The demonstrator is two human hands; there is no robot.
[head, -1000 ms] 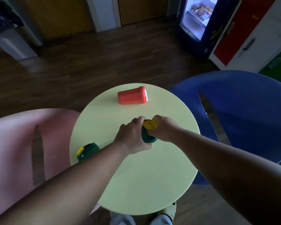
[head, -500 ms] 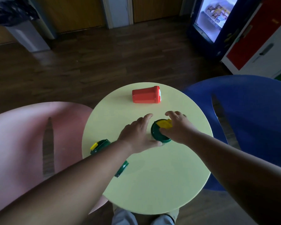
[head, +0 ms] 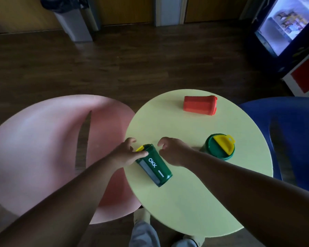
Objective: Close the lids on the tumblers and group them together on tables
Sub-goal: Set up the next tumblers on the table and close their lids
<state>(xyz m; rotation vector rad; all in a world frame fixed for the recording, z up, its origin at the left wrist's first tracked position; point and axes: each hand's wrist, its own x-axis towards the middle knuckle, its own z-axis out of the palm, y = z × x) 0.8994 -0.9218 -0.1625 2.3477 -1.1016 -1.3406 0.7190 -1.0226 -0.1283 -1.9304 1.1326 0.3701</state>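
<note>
Tumblers: two green (head: 154, 166) (head: 218, 147), one red (head: 199, 105).

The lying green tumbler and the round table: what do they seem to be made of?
The lying green tumbler looks like moulded plastic, opaque and smooth: even colour, white printed letters, a greyish strip along its side. The round table has a flat, matte pale yellow top with a clean thin edge; painted board or laminate seems likely, but the view cannot settle it.
</note>
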